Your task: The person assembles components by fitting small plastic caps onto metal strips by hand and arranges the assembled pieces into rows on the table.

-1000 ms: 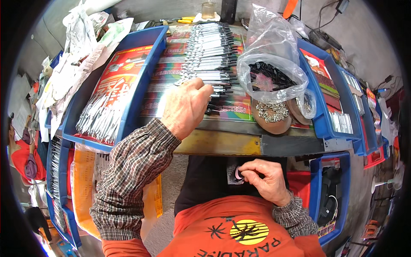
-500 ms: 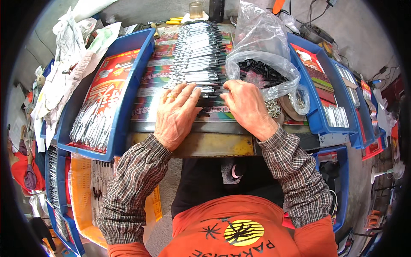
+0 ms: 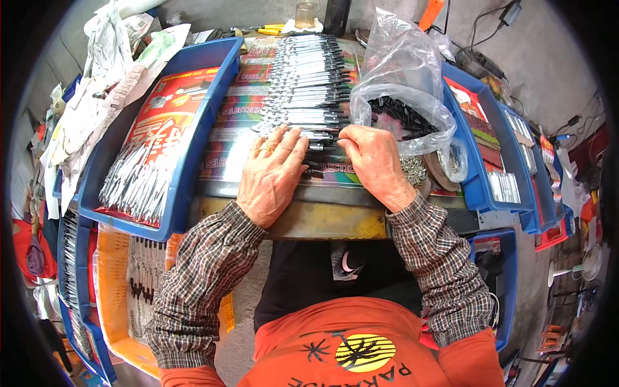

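Note:
A long row of silver metal strips with black ends (image 3: 306,84) lies across a colourful printed board (image 3: 225,138) on the bench. My left hand (image 3: 271,173) rests flat on the near end of that row, fingers spread a little and holding nothing. My right hand (image 3: 375,161) sits just to its right, thumb and forefinger pinched on the black end of one strip (image 3: 330,133) at the row's near edge. A clear plastic bag (image 3: 403,90) with black parts inside stands open right behind my right hand.
A blue tray (image 3: 193,84) on the left holds a heap of bare silver strips (image 3: 135,184). Small shiny rings (image 3: 412,169) lie in a dish beside my right wrist. More blue trays (image 3: 490,180) stand on the right, and an orange bin (image 3: 109,284) sits below left.
My right hand came up from my lap to the row and now pinches a strip. My left hand slid slightly toward me along the row.

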A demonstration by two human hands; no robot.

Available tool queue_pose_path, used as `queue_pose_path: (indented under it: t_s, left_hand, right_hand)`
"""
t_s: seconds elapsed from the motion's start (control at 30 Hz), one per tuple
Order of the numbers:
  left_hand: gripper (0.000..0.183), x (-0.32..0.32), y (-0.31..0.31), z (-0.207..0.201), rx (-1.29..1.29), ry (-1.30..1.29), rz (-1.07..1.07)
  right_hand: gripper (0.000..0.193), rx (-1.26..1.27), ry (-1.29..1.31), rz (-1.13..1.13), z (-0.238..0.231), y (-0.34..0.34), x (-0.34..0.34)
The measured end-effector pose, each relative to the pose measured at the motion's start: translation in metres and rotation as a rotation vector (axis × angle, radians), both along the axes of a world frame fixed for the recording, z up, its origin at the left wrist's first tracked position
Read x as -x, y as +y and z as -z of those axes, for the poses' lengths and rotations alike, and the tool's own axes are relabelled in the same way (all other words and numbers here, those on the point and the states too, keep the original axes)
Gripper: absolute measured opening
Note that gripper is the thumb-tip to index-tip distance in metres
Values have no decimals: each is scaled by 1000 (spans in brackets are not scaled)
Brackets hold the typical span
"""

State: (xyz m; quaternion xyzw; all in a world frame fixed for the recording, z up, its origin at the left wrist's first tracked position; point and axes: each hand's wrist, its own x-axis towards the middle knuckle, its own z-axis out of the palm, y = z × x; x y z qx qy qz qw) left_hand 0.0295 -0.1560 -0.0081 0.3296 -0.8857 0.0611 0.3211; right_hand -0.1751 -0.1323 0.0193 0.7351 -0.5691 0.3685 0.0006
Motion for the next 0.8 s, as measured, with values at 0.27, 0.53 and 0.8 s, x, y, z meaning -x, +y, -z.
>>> queue_pose_path:
  t_s: [0.27, 0.53, 0.8]
  left_hand:
    - [50, -4, 2, 1, 10, -3, -11]
    - [55, -8, 3, -4, 12, 23, -26]
    - [46, -32, 35, -12, 25, -72, -72]
  right_hand:
    - [9, -1, -176, -53, -1, -1, 3]
    - [10, 7, -316, -97, -6, 5, 4]
    - [9, -77, -261, -168, -6, 40, -16]
